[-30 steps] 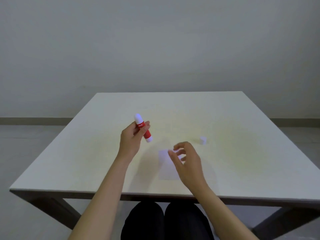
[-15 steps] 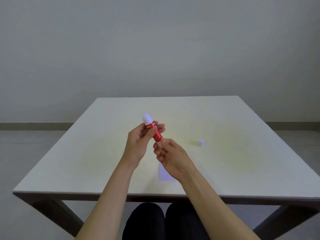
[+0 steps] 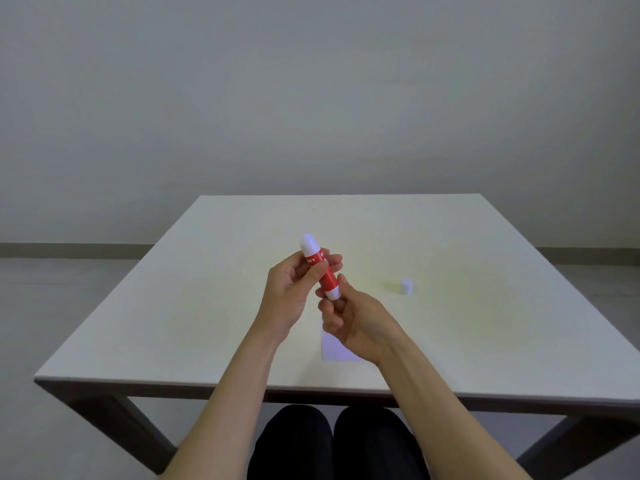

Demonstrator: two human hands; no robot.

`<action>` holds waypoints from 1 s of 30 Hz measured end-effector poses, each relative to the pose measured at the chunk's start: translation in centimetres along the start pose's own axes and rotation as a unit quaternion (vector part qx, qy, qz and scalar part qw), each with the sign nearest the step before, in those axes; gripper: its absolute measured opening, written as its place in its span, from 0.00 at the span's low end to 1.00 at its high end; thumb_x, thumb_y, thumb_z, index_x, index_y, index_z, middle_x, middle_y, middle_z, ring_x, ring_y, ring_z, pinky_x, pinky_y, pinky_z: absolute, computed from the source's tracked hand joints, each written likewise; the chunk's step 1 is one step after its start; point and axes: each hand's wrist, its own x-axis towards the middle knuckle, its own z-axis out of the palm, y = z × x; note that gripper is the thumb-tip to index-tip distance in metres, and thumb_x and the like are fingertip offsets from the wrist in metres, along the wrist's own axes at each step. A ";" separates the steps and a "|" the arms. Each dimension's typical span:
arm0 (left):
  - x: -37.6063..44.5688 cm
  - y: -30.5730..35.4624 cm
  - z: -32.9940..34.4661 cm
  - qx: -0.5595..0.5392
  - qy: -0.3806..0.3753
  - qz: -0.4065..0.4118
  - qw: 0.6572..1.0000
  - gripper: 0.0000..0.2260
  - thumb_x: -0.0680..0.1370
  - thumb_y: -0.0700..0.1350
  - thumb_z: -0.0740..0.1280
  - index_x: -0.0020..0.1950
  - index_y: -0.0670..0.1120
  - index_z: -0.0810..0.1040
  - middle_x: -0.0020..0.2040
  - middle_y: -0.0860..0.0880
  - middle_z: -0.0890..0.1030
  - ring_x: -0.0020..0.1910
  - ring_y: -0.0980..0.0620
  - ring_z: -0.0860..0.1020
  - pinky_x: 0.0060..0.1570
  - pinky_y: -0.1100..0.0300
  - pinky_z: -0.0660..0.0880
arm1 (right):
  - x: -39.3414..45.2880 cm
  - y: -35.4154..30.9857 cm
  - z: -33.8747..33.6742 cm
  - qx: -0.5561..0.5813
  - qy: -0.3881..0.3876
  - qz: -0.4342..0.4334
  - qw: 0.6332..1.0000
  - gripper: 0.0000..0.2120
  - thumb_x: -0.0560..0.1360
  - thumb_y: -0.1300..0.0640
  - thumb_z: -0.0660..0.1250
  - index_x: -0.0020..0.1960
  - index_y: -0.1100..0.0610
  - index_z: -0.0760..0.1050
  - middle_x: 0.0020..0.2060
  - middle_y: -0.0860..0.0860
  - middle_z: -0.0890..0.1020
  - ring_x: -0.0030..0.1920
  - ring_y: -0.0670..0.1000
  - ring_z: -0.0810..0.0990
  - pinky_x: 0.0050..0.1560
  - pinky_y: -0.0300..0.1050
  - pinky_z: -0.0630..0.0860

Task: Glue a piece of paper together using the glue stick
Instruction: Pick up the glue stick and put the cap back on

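Note:
My left hand [image 3: 289, 299] holds a red glue stick [image 3: 327, 277] by its body, tilted, with its white rounded end up and away from me. My right hand [image 3: 353, 318] pinches the white knob at the stick's lower end. Both hands hover above the table. A small white piece of paper [image 3: 332, 349] lies flat on the table below my right hand, partly hidden by it. A small white cap [image 3: 407, 286] stands on the table to the right of my hands.
The white table [image 3: 173, 323] has its near edge just in front of my knees. A plain grey wall stands behind the far edge, and grey floor shows on both sides.
My right hand rose from above the paper and took the glue stick's lower end. My left hand brought the stick a little right and up. The view tilted slightly.

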 end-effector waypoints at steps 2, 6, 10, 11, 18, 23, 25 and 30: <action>0.1 0.0 0.1 -0.010 0.009 0.001 1.000 0.06 0.78 0.39 0.65 0.53 0.41 0.78 0.49 0.48 0.86 0.52 0.49 0.84 0.45 0.65 0.78 | 0.1 0.8 -0.1 -0.047 0.022 -0.134 0.990 0.07 0.78 0.58 0.63 0.43 0.60 0.74 0.34 0.54 0.77 0.29 0.49 0.75 0.33 0.39 0.73; 0.1 -0.2 0.3 -0.006 0.015 -0.002 1.000 0.07 0.77 0.40 0.65 0.53 0.40 0.79 0.48 0.47 0.86 0.52 0.48 0.84 0.47 0.65 0.77 | 0.3 2.3 -0.5 -0.394 0.179 -0.354 0.829 0.13 0.72 0.62 0.70 0.41 0.50 0.67 0.35 0.45 0.79 0.36 0.45 0.78 0.39 0.29 0.72; 0.0 -0.4 -0.1 0.011 0.028 -0.005 1.000 0.06 0.77 0.40 0.66 0.52 0.42 0.79 0.48 0.48 0.86 0.51 0.49 0.84 0.47 0.66 0.77 | -0.1 0.9 0.2 -0.298 0.119 -0.195 0.927 0.16 0.75 0.42 0.63 0.51 0.55 0.74 0.32 0.49 0.82 0.30 0.51 0.79 0.34 0.37 0.74; -0.1 -0.4 -0.1 0.015 0.031 -0.007 0.999 0.06 0.77 0.40 0.66 0.52 0.42 0.79 0.48 0.48 0.86 0.51 0.49 0.84 0.46 0.66 0.77 | -0.3 0.4 0.3 -0.214 0.075 -0.104 0.968 0.22 0.77 0.39 0.57 0.51 0.57 0.75 0.31 0.53 0.82 0.28 0.53 0.78 0.33 0.40 0.75; 0.0 -0.3 0.0 -0.006 0.027 -0.015 1.000 0.07 0.77 0.40 0.65 0.53 0.40 0.79 0.47 0.47 0.86 0.50 0.48 0.84 0.44 0.65 0.78 | -0.4 0.3 -0.4 -0.126 0.031 -0.119 0.984 0.10 0.76 0.54 0.65 0.44 0.62 0.74 0.33 0.55 0.80 0.29 0.51 0.78 0.35 0.40 0.77; -0.2 -0.9 0.5 -0.009 0.047 -0.026 0.999 0.06 0.76 0.40 0.67 0.52 0.43 0.80 0.47 0.47 0.86 0.51 0.47 0.84 0.51 0.63 0.78 | -0.2 2.0 -0.7 -0.514 0.201 -0.365 0.750 0.11 0.73 0.61 0.70 0.42 0.55 0.67 0.36 0.51 0.80 0.38 0.51 0.78 0.38 0.38 0.74; -0.3 -1.1 0.6 -0.003 0.060 -0.034 0.998 0.05 0.76 0.41 0.67 0.51 0.44 0.81 0.46 0.47 0.86 0.51 0.48 0.84 0.56 0.58 0.77 | -0.2 1.9 -1.2 -0.593 0.206 -0.390 0.673 0.09 0.73 0.61 0.70 0.44 0.62 0.70 0.36 0.57 0.79 0.38 0.59 0.77 0.36 0.51 0.75; -0.4 -1.4 0.9 0.013 0.097 -0.060 0.993 0.04 0.74 0.42 0.69 0.48 0.47 0.82 0.43 0.48 0.87 0.47 0.49 0.85 0.55 0.56 0.75 | -0.4 1.2 -2.5 -0.633 0.160 -0.369 0.661 0.16 0.70 0.52 0.74 0.49 0.61 0.73 0.43 0.52 0.79 0.42 0.55 0.78 0.39 0.47 0.74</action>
